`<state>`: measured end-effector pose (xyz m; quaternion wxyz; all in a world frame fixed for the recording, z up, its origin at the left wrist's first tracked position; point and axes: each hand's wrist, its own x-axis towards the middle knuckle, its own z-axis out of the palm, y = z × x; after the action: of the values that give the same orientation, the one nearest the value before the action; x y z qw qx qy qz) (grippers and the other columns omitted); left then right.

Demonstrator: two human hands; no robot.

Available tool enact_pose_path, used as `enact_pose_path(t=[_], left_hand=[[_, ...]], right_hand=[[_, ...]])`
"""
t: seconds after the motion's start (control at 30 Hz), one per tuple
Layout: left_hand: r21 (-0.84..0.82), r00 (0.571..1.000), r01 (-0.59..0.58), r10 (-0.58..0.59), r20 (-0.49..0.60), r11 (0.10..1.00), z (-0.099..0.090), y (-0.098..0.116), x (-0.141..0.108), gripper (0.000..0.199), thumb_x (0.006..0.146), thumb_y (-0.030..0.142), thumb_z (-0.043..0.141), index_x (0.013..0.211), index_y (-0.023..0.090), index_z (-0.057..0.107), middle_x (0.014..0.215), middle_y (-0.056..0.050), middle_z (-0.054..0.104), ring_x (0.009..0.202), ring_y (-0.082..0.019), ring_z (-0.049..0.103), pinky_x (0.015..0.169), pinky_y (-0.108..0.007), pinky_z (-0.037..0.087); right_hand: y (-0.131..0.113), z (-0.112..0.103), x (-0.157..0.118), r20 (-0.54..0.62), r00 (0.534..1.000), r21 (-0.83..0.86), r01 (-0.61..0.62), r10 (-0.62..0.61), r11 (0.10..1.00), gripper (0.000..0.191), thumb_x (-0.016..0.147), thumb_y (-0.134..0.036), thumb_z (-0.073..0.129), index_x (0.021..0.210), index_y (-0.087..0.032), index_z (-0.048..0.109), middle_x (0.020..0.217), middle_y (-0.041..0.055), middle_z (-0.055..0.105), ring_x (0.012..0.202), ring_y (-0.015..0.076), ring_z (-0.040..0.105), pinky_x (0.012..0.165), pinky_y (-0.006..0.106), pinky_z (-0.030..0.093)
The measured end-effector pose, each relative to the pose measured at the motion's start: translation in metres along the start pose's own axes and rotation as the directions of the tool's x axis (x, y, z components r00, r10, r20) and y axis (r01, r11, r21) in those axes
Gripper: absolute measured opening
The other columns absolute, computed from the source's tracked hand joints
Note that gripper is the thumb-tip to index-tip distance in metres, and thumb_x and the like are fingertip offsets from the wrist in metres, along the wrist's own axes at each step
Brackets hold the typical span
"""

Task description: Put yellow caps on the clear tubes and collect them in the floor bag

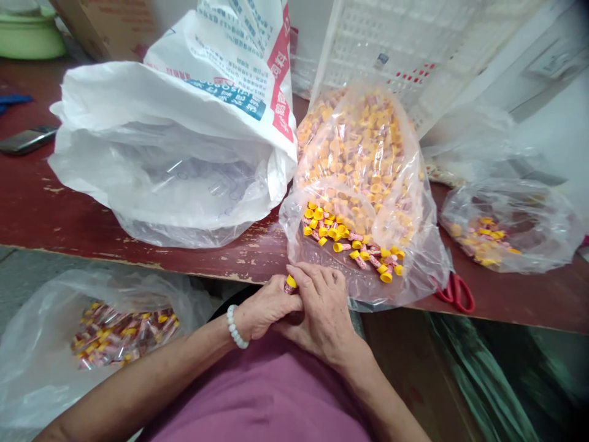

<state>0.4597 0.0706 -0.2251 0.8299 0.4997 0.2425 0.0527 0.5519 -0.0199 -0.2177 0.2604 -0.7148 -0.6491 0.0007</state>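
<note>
My left hand (269,307), with a pale bead bracelet at the wrist, is closed around a small dark-red printed tube with a yellow cap (291,282). My right hand (322,307) presses against it, fingers together and curled, one fingertip close to the cap. What lies under the right fingers is hidden. Just beyond the hands, a large clear plastic bag (414,245) lies on the table with its mouth toward me. Many pink-printed pieces with yellow caps (340,231) fill it and spill toward the opening.
A white woven sack (92,166) with a clear liner gapes on the red table (27,215). Red-handled scissors (455,293) lie near the edge, beside a smaller clear bag (547,221). A bag of capped tubes (41,350) is below left. A phone (27,140) and white crate (359,43) sit farther back.
</note>
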Motion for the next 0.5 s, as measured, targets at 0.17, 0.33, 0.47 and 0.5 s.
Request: enact_pose_path(t=[0.17, 0.33, 0.47, 0.5], left_hand=[[-0.101, 0.997, 0.072, -0.071, 0.014, 0.992, 0.002, 0.004, -0.004, 0.016, 0.056, 0.008, 0.058, 0.072, 0.013, 0.055, 0.062, 0.005, 0.048, 0.055, -0.006, 0.041, 0.053, -0.02, 0.032], [-0.226, 0.987, 0.101, -0.069, 0.143, 0.969, 0.001, 0.014, -0.012, 0.029, 0.053, 0.005, 0.06, 0.081, 0.013, 0.058, 0.073, 0.001, 0.055, 0.068, -0.01, 0.05, 0.062, -0.021, 0.039], [-0.263, 0.983, 0.158, -0.126, 0.132, 0.952, 0.0, 0.016, -0.017, 0.027, 0.054, 0.01, 0.063, 0.081, 0.013, 0.058, 0.075, 0.0, 0.055, 0.068, -0.01, 0.048, 0.061, -0.022, 0.036], [-0.252, 0.986, 0.15, -0.124, 0.115, 0.956, 0.001, 0.016, -0.017, 0.026, 0.053, 0.01, 0.062, 0.078, 0.013, 0.057, 0.074, 0.0, 0.054, 0.067, -0.01, 0.047, 0.06, -0.022, 0.035]], right_hand=[[-0.002, 0.004, 0.002, -0.078, 0.996, 0.098, 0.054, -0.047, 0.994, 0.071, 0.053, -0.033, 0.063, 0.121, -0.015, 0.05, 0.116, 0.0142, 0.059, 0.104, 0.03, 0.053, 0.089, 0.046, 0.033], [-0.001, 0.003, 0.003, -0.075, 0.997, 0.347, 0.023, 0.003, 0.938, 0.075, 0.051, -0.04, 0.072, 0.119, -0.018, 0.049, 0.113, 0.0117, 0.057, 0.106, 0.028, 0.052, 0.092, 0.043, 0.039], [-0.001, -0.002, 0.005, 0.001, 0.998, 0.5, -0.055, 0.063, 0.864, 0.085, 0.054, -0.033, 0.077, 0.129, -0.021, 0.041, 0.123, 0.0106, 0.049, 0.114, 0.0256, 0.048, 0.098, 0.04, 0.039], [-0.001, -0.002, 0.004, 0.017, 0.997, 0.517, -0.079, 0.082, 0.853, 0.087, 0.053, -0.031, 0.078, 0.13, -0.021, 0.039, 0.125, 0.0106, 0.048, 0.115, 0.0254, 0.047, 0.099, 0.04, 0.039]])
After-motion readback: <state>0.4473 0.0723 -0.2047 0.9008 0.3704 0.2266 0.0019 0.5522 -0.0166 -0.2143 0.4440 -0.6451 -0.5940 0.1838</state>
